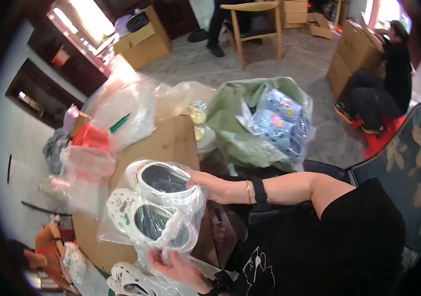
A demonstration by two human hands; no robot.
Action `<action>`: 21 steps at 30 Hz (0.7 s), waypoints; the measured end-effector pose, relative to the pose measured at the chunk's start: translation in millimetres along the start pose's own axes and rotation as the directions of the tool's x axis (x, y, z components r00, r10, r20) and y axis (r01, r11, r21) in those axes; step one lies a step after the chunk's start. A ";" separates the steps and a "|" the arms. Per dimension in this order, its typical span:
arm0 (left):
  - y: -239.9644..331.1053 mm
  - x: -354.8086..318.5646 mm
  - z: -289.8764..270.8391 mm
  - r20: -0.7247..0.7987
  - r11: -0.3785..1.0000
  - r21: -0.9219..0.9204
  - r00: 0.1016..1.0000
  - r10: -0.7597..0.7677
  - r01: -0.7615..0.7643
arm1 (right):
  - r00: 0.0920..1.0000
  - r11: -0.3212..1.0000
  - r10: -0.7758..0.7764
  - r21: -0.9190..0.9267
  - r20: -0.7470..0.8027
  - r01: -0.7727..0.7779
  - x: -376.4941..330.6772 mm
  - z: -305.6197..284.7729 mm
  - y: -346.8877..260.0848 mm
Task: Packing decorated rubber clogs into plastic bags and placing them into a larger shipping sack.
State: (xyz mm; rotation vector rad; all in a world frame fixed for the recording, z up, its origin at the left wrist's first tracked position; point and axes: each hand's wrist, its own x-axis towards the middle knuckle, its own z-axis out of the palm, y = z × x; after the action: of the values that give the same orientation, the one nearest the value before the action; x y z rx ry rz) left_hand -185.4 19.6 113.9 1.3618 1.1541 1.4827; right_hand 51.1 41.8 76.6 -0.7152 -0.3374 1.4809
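Note:
A pair of white clogs (153, 204) with dark insoles lies inside a clear plastic bag (104, 232), held just over a brown cardboard-coloured tabletop (171, 143). My right hand (204, 185) grips the heel of the farther clog through the film, its fingertips partly hidden. At the nearer clog's heel, my left hand (176, 268) pinches the bag's edge with curled fingers. Charms dot the nearer clog's toe. Below, close to my left hand, more white clogs (129, 278) show at the picture's lower edge.
A green sack (230, 113) with bagged blue clogs (274, 123) stands beyond my right arm. Clear bags (126, 98), a red plastic bag (92, 140) and a green tool (119, 123) lie at the table's far side. A person (388, 79) sits by cardboard boxes (351, 54).

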 end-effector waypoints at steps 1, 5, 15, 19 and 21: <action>11.8 -4.0 8.1 0.029 1.000 -0.012 1.000 -0.009 0.009 | 0.999 0.996 0.032 0.082 -0.027 -0.029 -12.0 -1.6 -7.2; 27.5 -20.2 53.2 0.065 0.965 -0.201 0.980 0.187 -0.171 | 0.969 0.980 0.009 0.195 -0.247 0.041 -61.9 -33.0 -52.1; 3.7 -49.5 152.3 0.682 0.822 -0.028 0.612 -0.400 0.569 | 0.444 0.742 -0.562 -0.188 -0.698 0.644 -267.1 -200.2 -164.8; -37.7 -83.4 233.0 0.822 0.743 0.052 0.394 -0.412 0.667 | 0.398 0.683 -0.560 -0.132 -0.727 0.718 -338.2 -296.9 -123.4; -82.5 -102.1 264.2 0.766 0.877 0.112 0.522 -0.376 0.468 | 0.480 0.768 -0.468 -0.072 -0.742 0.637 -347.5 -314.4 -98.1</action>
State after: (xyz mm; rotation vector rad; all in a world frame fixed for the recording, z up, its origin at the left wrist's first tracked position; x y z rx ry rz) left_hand 85.9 -28.7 8.5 1.2977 0.7235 0.4644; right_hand 289.1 -361.1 -24.5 -0.8548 0.2155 0.4913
